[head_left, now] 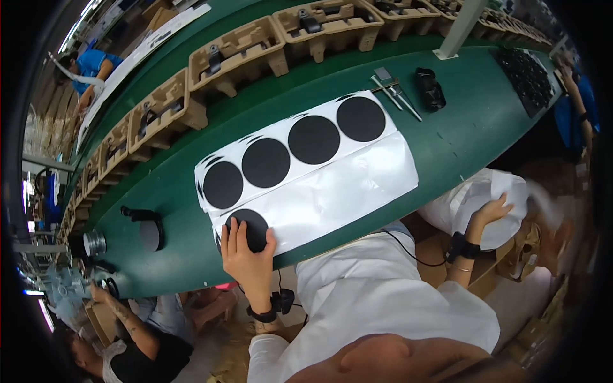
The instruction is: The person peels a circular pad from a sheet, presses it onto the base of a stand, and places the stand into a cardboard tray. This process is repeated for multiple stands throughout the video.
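On the green table, my left hand (248, 265) rests over a black round pad (253, 228) at the near left corner of a white sheet (338, 191). Its fingers lie flat across the pad, and the thumb is by the pad's right edge. Several more black round pads (313, 140) form a row along the sheet's far part. Off the table's near edge, to the right, my right hand (490, 212) is in front of a white plastic bag (476, 191). Its thumb and fingers look apart, and I see nothing gripped in it. Something white and blurred (543, 203) is just right of it.
Brown moulded trays (236, 54) with dark parts line the far side. Metal tools (396, 96) and a black case (430, 88) lie beyond the sheet, near a post (461, 29). A black stand-like part (150, 231) is at left. Other people work at left and far right.
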